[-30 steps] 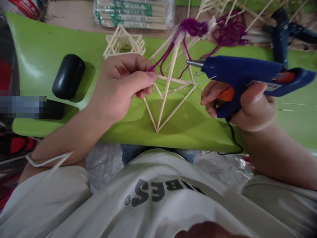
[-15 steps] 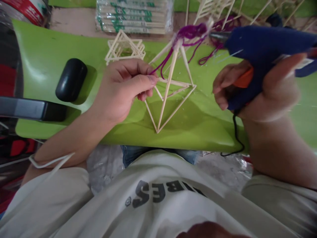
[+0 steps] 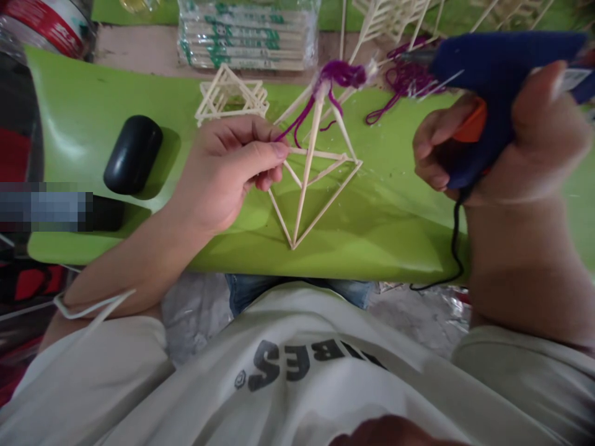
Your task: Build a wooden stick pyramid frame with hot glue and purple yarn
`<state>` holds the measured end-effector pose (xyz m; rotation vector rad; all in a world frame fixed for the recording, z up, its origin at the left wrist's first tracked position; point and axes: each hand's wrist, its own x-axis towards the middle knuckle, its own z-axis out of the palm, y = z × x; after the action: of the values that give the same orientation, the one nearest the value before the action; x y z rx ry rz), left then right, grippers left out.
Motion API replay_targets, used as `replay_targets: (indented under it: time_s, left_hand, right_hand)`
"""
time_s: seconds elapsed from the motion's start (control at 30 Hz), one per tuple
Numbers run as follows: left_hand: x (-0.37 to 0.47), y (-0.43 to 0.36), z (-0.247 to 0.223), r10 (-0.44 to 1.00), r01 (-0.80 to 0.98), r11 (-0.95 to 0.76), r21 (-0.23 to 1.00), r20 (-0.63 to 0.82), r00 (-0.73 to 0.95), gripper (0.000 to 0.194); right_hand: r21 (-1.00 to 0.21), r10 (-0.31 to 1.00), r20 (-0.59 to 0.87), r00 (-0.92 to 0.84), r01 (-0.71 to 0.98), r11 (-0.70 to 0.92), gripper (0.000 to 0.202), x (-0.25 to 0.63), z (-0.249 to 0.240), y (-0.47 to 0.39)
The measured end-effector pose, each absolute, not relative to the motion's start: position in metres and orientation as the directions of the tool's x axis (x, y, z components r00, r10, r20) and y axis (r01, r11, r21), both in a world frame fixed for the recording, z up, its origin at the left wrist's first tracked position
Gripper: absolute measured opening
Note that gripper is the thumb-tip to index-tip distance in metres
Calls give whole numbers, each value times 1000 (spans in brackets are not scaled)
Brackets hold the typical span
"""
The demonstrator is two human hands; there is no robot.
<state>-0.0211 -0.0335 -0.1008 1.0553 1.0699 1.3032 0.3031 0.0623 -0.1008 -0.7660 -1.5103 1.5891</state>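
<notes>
My left hand [image 3: 237,167] is closed in a pinch on the end of purple yarn [image 3: 302,116]. The yarn runs up to a wrapped purple clump [image 3: 341,74] at the top of a pyramid-like frame of wooden sticks [image 3: 307,173], which stands on the green surface [image 3: 385,241]. Whether these fingers also touch the frame, I cannot tell. My right hand [image 3: 502,136] grips a blue glue gun [image 3: 493,80] with an orange trigger, held right of the frame. Its nozzle points left, apart from the yarn clump. A black cord hangs from its handle.
A smaller stick structure [image 3: 232,96] sits behind my left hand. Farther back lie wrapped chopsticks [image 3: 248,37], loose purple yarn [image 3: 409,77] and another stick structure [image 3: 390,21]. At left are a black rounded case [image 3: 133,155], a dark box-like object [image 3: 106,212] and a red-labelled bottle [image 3: 49,28].
The glue gun has moved right with my right hand, away from the yarn-wrapped top. The stick frame and my left hand have shifted slightly left in view.
</notes>
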Motion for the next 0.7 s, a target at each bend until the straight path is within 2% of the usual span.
replay_targets:
  time_s: [0.1,0.23,0.4,0.53,0.6,0.7]
  left_hand:
    - [-22,-34,-101,1000,-173,-6,985,4,-11,9]
    - [-24,-34,-103,1000,-152,-13,988,10,-17,15]
    - [-25,-33,-104,1000,-139,-11,990,8,-20,20]
    - [-24,-33,-104,1000,-165,3,986,-6,-14,17]
    - [-24,-33,-104,1000,-181,0,984,-3,-17,14]
    - [-24,-33,-105,1000,-192,-4,981,0,-22,10]
  right_hand:
    - [-977,772,183,-608,-200,74,45,306,-93,47]
    - [-976,673,204,-711,-203,80,50,311,-97,30]
    - [-978,560,177,-809,-209,7,34,306,-97,24]
    - [-984,460,163,-873,-175,19,33,304,-97,27]
    - [-983,488,178,-855,-172,58,30,306,-99,28]
    - [-973,647,227,-728,-196,122,21,308,-100,26]
